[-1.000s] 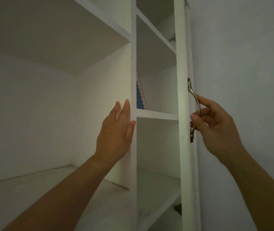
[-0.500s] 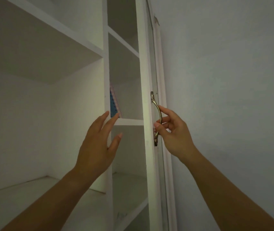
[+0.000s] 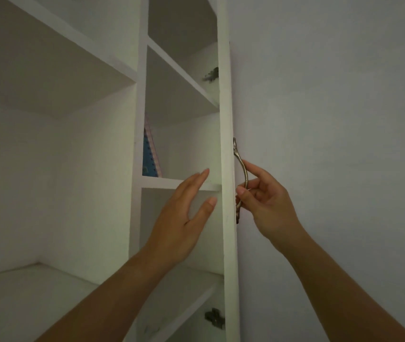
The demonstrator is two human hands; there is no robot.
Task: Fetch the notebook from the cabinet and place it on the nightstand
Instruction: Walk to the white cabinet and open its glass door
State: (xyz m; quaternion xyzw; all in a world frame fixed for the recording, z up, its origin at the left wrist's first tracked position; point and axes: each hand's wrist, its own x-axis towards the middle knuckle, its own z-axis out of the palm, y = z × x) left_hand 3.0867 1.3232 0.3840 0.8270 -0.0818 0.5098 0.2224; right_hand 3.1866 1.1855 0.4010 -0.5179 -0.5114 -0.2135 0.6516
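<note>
A blue notebook (image 3: 150,154) with a dotted cover and pink edge stands upright against the left wall of a narrow cabinet compartment, mostly hidden behind the white divider. My left hand (image 3: 184,218) is raised with fingers straight in front of the shelf edge (image 3: 164,183) below the notebook, holding nothing. My right hand (image 3: 265,203) pinches the curved brass handle (image 3: 242,174) of the white cabinet door (image 3: 227,144), which I see edge-on and swung open.
The white cabinet has a wide open compartment (image 3: 48,169) on the left and stacked narrow shelves in the middle. Metal hinges (image 3: 212,74) show at the door's inner side, above and below. A plain grey wall (image 3: 344,119) fills the right.
The door has swung further open with my right hand still on its handle. My left hand has moved right, from the divider to in front of the narrow compartment's shelf.
</note>
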